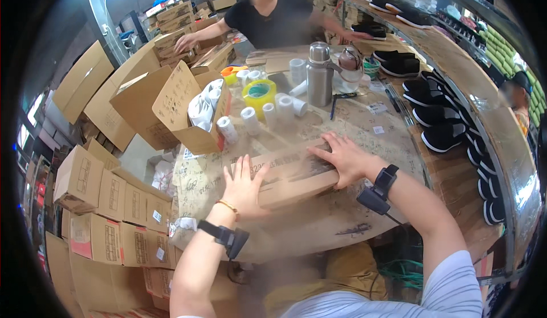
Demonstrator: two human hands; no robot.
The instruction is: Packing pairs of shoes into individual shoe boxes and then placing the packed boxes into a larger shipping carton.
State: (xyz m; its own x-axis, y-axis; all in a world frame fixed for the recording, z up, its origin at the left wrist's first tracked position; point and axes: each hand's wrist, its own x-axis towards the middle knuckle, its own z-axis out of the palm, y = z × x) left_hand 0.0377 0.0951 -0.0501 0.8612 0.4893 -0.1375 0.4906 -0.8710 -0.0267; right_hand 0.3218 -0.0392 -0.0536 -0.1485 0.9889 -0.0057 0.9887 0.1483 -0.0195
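A long brown cardboard box (296, 188) lies closed on the paper-covered table (342, 221), with dark print on its top. My left hand (244, 188) holds its left end, fingers spread over the edge. At the other end my right hand (344, 159) grips the box, thumb on the near side and fingers across the top corner. Just beyond are several white label rolls (249, 121) and a roll of yellow tape (259, 94). An open carton (185, 115) with white rolls inside stands at the far left of the table.
A steel thermos (320, 78) and a glass jar (350, 67) stand at the back. Black shoes (441, 138) line the shelf on the right. Stacked cardboard boxes (111, 195) fill the left side. Across the table stands a person in a black shirt (270, 24), arms spread.
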